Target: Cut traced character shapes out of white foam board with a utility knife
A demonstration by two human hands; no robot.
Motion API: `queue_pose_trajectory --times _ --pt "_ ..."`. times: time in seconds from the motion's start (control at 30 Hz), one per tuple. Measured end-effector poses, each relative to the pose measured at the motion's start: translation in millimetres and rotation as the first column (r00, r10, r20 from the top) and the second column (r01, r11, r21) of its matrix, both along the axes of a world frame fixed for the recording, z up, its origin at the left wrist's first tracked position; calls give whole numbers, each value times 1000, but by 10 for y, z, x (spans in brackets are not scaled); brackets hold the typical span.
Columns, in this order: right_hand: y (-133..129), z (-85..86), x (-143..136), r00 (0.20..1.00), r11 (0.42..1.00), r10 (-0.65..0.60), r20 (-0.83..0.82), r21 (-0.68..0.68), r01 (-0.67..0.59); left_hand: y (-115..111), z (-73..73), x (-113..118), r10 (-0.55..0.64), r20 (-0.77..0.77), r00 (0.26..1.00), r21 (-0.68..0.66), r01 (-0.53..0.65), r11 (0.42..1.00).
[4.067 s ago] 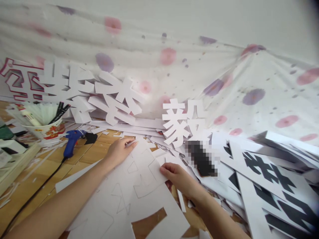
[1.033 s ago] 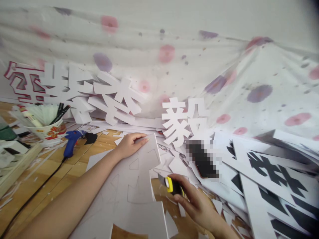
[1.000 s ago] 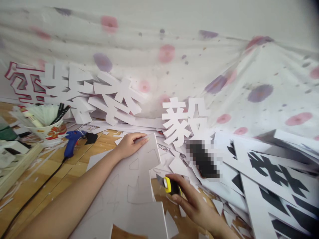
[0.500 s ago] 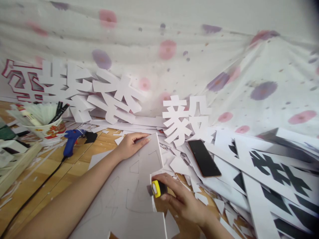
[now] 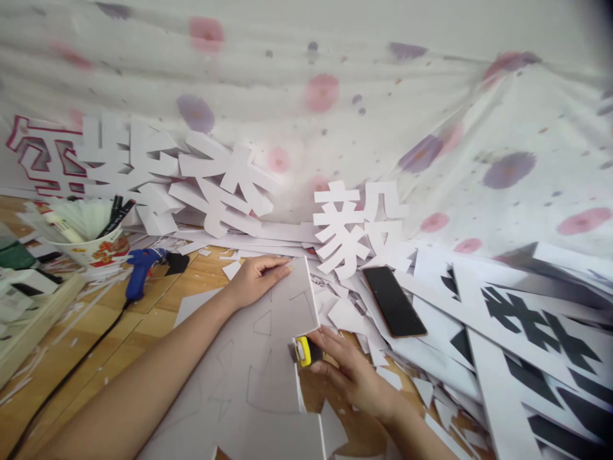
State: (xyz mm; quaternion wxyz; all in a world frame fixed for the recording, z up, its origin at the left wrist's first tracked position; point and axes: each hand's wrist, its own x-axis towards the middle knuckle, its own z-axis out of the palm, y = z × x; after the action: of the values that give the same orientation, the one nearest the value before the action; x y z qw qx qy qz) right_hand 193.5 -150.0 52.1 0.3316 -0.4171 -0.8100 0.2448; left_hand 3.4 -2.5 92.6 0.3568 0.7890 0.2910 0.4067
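A white foam board [image 5: 280,390] with pencilled outlines lies in front of me; its right edge has a notch. At the board's far end, my left hand [image 5: 261,279] grips it, thumb on top and the other fingers partly hidden. My right hand [image 5: 352,370] pinches a yellow-and-black utility knife [image 5: 303,351], held sideways against the notched edge. A dark flat part, apparently the blade, points left over the board. Part of the knife's body is hidden in the fingers.
A blue glue gun [image 5: 138,271] with a black cord lies left, near a paper tub [image 5: 103,249] of pens and glue sticks. White cut-out characters [image 5: 340,230] stand against the patterned curtain. A phone [image 5: 394,300], paper scraps and black-printed sheets [image 5: 536,319] cover the right side.
My right hand and the knife have moved slightly up, away from me, along the notched edge. My left hand keeps its grip on the board; the view has shifted a little.
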Motion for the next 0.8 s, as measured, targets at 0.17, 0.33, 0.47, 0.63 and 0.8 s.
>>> queue_pose_trajectory --times 0.17,0.33,0.47,0.63,0.8 --pt "-4 0 3 998 999 -31 48 40 29 -9 -9 8 -9 6 1000 -27 9 1000" --pt "32 -70 67 996 994 -61 58 96 55 -24 -15 30 -49 5 999 -54 49 997" --pt "-45 -19 101 998 998 -69 11 -12 69 -8 -7 26 -51 -8 999 -67 51 996" --pt "-165 86 127 985 972 -47 -167 -236 6 41 25 5 -35 -15 999 -73 34 997" --pt "-130 50 89 972 965 -96 -216 -259 38 60 13 34 -74 -44 996 -105 69 992"
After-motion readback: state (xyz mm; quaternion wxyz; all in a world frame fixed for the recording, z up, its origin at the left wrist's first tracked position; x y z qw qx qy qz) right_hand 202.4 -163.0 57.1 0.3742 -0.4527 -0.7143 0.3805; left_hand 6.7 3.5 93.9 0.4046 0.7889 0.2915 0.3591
